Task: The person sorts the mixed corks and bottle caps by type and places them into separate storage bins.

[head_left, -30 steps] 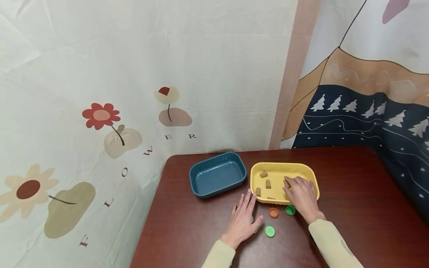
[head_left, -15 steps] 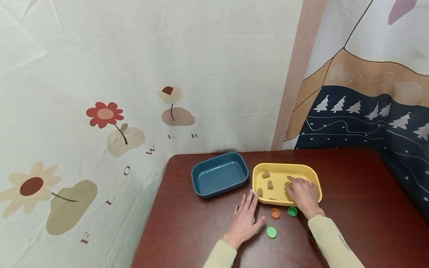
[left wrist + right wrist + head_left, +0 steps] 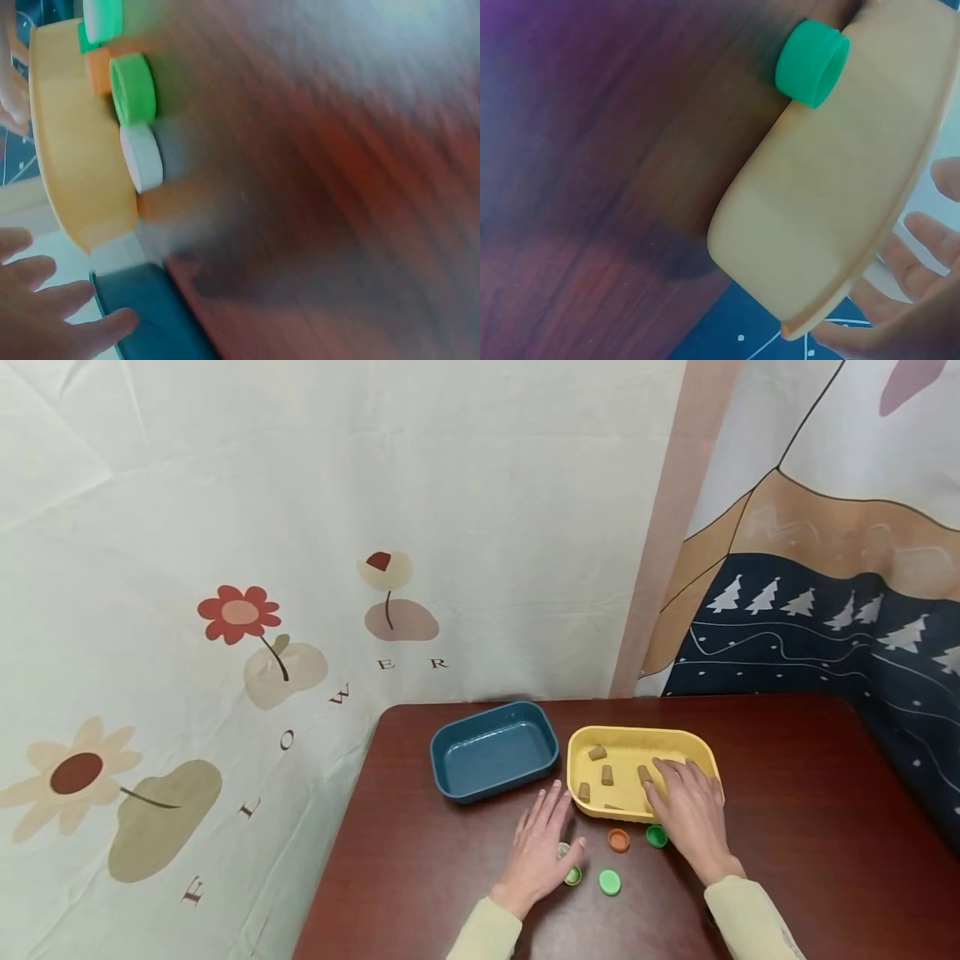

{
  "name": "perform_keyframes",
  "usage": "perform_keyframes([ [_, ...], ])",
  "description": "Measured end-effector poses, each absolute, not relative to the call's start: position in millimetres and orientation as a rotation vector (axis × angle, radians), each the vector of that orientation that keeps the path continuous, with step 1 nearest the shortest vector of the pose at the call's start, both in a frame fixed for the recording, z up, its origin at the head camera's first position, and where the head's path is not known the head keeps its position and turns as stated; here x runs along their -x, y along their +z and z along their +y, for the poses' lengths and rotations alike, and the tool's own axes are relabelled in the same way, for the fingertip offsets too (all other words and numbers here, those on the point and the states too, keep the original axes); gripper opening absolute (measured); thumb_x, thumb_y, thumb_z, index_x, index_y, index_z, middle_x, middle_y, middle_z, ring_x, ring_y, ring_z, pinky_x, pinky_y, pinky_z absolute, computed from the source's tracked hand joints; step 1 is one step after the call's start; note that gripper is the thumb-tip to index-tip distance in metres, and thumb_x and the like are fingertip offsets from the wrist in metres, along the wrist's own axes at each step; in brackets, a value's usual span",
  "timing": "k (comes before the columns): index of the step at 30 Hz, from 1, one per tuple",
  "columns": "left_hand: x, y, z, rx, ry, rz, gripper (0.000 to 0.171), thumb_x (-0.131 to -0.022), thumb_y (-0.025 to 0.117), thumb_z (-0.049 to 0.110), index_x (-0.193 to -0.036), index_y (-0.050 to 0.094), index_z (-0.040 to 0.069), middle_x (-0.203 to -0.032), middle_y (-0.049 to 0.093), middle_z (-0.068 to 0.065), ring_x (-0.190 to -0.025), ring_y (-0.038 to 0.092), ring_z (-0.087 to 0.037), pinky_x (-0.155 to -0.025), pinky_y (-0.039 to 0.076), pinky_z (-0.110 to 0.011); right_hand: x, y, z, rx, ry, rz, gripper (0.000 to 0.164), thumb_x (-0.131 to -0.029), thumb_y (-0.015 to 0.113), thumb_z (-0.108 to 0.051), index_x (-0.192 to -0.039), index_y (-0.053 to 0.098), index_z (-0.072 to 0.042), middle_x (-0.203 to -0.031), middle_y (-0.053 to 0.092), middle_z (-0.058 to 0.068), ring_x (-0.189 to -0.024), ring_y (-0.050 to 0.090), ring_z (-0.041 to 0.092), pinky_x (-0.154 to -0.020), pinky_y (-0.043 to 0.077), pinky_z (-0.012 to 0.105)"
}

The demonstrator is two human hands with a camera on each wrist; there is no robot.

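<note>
Left hand (image 3: pixel 536 852): grip spread, near front-left corner of yellow tray (image 3: pixel 637 741), white cap (image 3: pixel 563 850) beside it. Right hand (image 3: pixel 692 814): grip spread over yellow tray, thumb near cork (image 3: pixel 644 772). More corks (image 3: pixel 607 775) further left inside. Orange cap (image 3: pixel 618 840), dark green cap (image 3: pixel 657 836) on table (image 3: pixel 420 860).

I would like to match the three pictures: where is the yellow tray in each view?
Head: the yellow tray is right of centre, in the lower half.
Left wrist: the yellow tray is at upper left, outer side showing.
Right wrist: the yellow tray slants from upper right to lower middle.
Shared landmark: the dark green cap beside it, partly hidden in left wrist.
</note>
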State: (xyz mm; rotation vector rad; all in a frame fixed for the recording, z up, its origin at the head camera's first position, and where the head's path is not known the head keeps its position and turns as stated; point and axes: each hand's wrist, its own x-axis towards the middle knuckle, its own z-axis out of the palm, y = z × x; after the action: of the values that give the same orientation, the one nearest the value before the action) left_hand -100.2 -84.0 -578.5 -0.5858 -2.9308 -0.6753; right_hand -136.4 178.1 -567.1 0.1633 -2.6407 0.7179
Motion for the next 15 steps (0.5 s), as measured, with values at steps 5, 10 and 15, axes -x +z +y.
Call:
perform_keyframes([
  [5,107,-574,-106,0.555,-0.663,-2.697,0.060,-0.097,0.066,0.033,-0.150,0.053,0.008,-0.162,0.042,-0.008,-0.145,0.045,-0.032,-0.111,0.042,-0.055,121,-564,179,-0.163,0.706,-2.598,0.045,-0.092,0.075,-0.021,-0.131,0.065,0.000,-0.130,0.062,0.027,-0.135,0.043,0.053,-0.103,0.026,0.081],
  [10,120,-570,-134,0.455,-0.678,-2.568,0.055,-0.096,0.068,0.028,-0.145,0.058,0.006,-0.157,0.050,-0.011,-0.141,0.050,-0.035,-0.110,0.043,-0.055,111,-564,182,-0.173,0.715,-2.593,0.049,-0.092,0.076,-0.020,-0.138,0.063,-0.008,-0.134,0.060,0.026,-0.136,0.041,0.054,-0.104,0.020,0.084],
  [15,135,-566,-161,0.339,-0.661,-2.535,0.054,-0.096,0.068,0.026,-0.144,0.057,0.003,-0.156,0.049,-0.016,-0.142,0.047,-0.040,-0.111,0.040,-0.059,104,-566,185,-0.199,0.708,-2.573,0.052,-0.091,0.077,-0.019,-0.140,0.062,-0.007,-0.134,0.060,0.023,-0.136,0.042,0.055,-0.103,0.021,0.084],
])
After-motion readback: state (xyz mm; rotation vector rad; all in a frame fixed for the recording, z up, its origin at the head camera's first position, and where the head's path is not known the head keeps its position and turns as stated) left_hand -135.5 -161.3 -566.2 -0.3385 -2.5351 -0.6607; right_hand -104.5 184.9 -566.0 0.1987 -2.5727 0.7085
